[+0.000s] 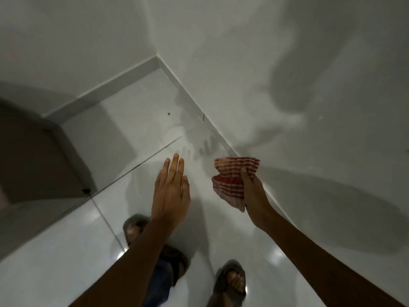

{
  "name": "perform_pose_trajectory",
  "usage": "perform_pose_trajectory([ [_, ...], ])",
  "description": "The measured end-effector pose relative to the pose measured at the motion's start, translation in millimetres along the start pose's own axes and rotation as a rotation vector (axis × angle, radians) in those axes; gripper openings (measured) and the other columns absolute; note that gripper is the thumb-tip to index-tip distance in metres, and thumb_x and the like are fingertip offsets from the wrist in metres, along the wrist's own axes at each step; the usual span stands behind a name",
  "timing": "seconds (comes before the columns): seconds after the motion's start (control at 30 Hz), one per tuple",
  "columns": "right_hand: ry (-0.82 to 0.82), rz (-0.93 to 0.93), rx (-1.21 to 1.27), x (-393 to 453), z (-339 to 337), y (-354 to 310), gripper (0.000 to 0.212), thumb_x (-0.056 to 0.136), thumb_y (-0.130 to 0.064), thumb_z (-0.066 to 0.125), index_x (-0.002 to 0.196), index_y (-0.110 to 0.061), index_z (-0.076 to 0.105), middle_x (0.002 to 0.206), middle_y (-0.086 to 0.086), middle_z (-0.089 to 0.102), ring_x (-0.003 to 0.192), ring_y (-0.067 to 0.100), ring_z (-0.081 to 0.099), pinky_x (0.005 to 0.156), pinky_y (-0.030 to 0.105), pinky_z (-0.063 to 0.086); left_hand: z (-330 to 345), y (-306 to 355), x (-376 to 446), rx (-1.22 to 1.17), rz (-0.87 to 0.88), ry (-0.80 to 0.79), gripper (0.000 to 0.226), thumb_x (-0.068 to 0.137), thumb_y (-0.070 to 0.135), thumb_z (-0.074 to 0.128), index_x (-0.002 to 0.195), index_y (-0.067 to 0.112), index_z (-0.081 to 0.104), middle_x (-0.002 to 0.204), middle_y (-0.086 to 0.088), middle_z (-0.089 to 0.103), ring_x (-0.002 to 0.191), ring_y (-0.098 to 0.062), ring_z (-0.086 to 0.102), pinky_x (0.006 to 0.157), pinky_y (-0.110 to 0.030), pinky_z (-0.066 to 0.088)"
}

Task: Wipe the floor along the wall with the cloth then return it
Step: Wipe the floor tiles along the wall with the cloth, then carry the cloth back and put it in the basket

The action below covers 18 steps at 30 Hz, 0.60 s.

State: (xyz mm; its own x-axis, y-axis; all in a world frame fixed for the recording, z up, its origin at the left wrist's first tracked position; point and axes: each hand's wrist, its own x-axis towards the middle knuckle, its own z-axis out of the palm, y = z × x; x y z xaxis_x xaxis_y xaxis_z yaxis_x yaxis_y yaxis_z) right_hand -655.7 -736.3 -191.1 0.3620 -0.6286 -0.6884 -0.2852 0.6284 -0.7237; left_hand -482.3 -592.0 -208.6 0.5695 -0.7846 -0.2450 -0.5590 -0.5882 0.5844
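Note:
A red and white checked cloth (230, 180) hangs bunched in my right hand (252, 191), which grips it in the air close to the white wall (287, 63) on the right. My left hand (171, 191) is stretched out flat beside it, fingers together and empty, held above the glossy white tiled floor (137, 129). The floor meets the wall at a white skirting board (194, 103) that runs from the far corner toward me. Both hands are well above the floor.
A brown door or cabinet (33, 156) stands at the left with a dark stopper (86, 191) at its foot. A small green speck (168, 113) lies on the floor near the corner. My sandalled feet (230, 282) stand below my arms.

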Motion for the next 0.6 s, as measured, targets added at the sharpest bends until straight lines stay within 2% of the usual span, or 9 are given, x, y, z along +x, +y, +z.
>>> perform_pose_trajectory([
  [0.1, -0.035, 0.005, -0.074, -72, 36, -56, 0.048, 0.110, -0.049, 0.048, 0.130, -0.012, 0.070, 0.111, 0.010, 0.085, 0.097, 0.030, 0.084, 0.070, 0.032, 0.068, -91, 26, -43, -0.012, -0.041, 0.071, 0.062, 0.111, 0.034, 0.021, 0.171, 0.018, 0.021, 0.181, 0.004, 0.012, 0.166, -0.010, -0.002, 0.138, -0.041, 0.009],
  [0.2, -0.098, -0.012, -0.158, -134, 76, -99, 0.049, 0.111, -0.049, 0.045, 0.137, -0.014, 0.067, 0.119, 0.009, 0.083, 0.105, 0.025, 0.082, 0.076, 0.025, 0.067, -167, 40, -83, -0.050, -0.069, 0.137, 0.062, 0.112, 0.036, 0.023, 0.171, 0.019, 0.022, 0.179, 0.007, 0.012, 0.167, -0.010, 0.002, 0.136, -0.035, 0.008],
  [0.3, -0.177, -0.016, -0.184, -186, 125, -132, 0.047, 0.111, -0.046, 0.045, 0.138, -0.013, 0.064, 0.120, 0.010, 0.082, 0.099, 0.017, 0.083, 0.071, 0.018, 0.064, -236, 35, -117, -0.062, -0.118, 0.170, 0.062, 0.112, 0.035, 0.025, 0.171, 0.015, 0.021, 0.181, 0.000, 0.017, 0.169, -0.014, 0.006, 0.139, -0.045, 0.014],
  [0.37, -0.229, -0.015, -0.195, -214, 164, -146, 0.045, 0.111, -0.043, 0.046, 0.137, -0.011, 0.064, 0.114, 0.007, 0.081, 0.086, 0.009, 0.084, 0.064, 0.015, 0.062, -274, 20, -137, -0.067, -0.149, 0.199, 0.062, 0.112, 0.036, 0.025, 0.170, 0.014, 0.021, 0.181, -0.001, 0.017, 0.169, -0.015, 0.007, 0.138, -0.046, 0.016],
  [0.43, -0.262, -0.011, -0.213, -237, 206, -152, 0.045, 0.111, -0.041, 0.045, 0.142, -0.012, 0.061, 0.121, 0.008, 0.078, 0.084, 0.002, 0.082, 0.064, 0.014, 0.061, -308, 1, -155, -0.088, -0.192, 0.232, 0.063, 0.112, 0.037, 0.025, 0.171, 0.013, 0.021, 0.181, -0.001, 0.016, 0.169, -0.015, 0.007, 0.138, -0.044, 0.017],
  [0.53, -0.292, -0.003, -0.243, -261, 272, -148, 0.046, 0.111, -0.041, 0.044, 0.147, -0.015, 0.057, 0.130, 0.005, 0.074, 0.087, 0.002, 0.081, 0.064, 0.011, 0.059, -341, -40, -176, -0.131, -0.250, 0.244, 0.066, 0.111, 0.041, 0.024, 0.171, 0.015, 0.019, 0.182, 0.001, 0.013, 0.170, -0.015, 0.006, 0.138, -0.044, 0.015],
  [0.6, -0.300, -0.008, -0.289, -270, 322, -137, 0.046, 0.111, -0.041, 0.044, 0.149, -0.016, 0.056, 0.135, 0.007, 0.072, 0.099, 0.006, 0.076, 0.064, 0.010, 0.059, -364, -77, -186, -0.148, -0.281, 0.244, 0.066, 0.111, 0.041, 0.024, 0.171, 0.015, 0.017, 0.182, 0.000, 0.012, 0.170, -0.016, 0.005, 0.139, -0.044, 0.012],
])
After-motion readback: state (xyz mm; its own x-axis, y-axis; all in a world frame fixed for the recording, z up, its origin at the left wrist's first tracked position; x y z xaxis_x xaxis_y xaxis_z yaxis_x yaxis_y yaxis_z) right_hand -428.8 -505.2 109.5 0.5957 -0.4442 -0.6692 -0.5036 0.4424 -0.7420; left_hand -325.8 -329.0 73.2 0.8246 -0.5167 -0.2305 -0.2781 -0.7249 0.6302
